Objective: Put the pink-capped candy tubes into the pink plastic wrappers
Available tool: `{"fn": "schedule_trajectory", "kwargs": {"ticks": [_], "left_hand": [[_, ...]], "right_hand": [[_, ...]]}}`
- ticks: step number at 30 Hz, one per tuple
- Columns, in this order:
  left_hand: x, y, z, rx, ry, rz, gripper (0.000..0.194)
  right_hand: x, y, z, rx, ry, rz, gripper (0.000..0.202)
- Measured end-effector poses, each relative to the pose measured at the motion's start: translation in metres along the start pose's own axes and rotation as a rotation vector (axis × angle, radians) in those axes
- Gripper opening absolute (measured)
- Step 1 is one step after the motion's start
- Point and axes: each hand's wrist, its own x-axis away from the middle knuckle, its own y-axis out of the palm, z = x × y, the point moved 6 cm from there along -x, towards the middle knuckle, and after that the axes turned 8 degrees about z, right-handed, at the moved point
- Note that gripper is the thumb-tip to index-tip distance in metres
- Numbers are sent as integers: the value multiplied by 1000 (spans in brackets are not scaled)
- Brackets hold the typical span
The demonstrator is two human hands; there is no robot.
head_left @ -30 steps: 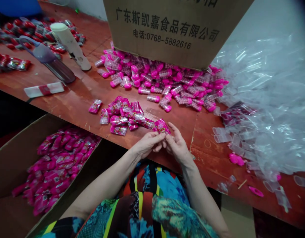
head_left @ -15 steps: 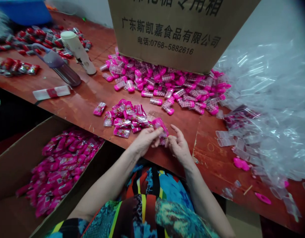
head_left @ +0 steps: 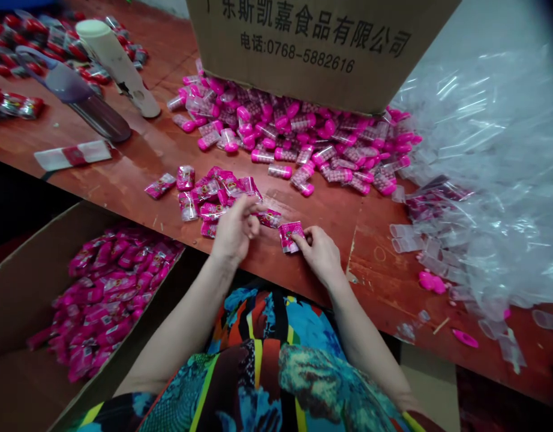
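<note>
The right hand (head_left: 320, 252) pinched one pink packet (head_left: 289, 231). The left hand (head_left: 234, 234), fingers loosely parted, was at one packet pile (head_left: 210, 189). Two bottles (head_left: 103, 120) were farther left.

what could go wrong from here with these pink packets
The left hand is right by the small pile of pink packets, so a brush might push some off the table. The single packet pinched in the right hand could slip. Loose pink-capped tubes, many on their sides, might roll if bumped.
</note>
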Motion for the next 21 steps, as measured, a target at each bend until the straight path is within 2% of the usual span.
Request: {"fn": "schedule_trajectory", "kwargs": {"ticks": [4, 7, 12, 14, 17, 19, 21], "left_hand": [[23, 26, -57, -346, -32, -268, 39], [27, 32, -75, -474, 6, -317, 39], [25, 31, -72, -535, 59, -323, 47], [25, 31, -71, -553, 40, -330, 49], [25, 31, -68, -490, -4, -295, 53], [27, 35, -64, -403, -17, -259, 49], [30, 42, -62, -338, -40, -272, 42]], "right_hand": [[-2, 4, 6, -5, 70, 39, 30], [-3, 2, 5, 24, 48, 46, 29], [2, -3, -3, 195, -67, 28, 33], [3, -11, -1, 160, -99, 76, 32], [3, -25, 7, -115, -88, 184, 38], [1, -26, 14, -385, -34, 153, 44], [1, -20, 16, -607, 23, 62, 47]]}}
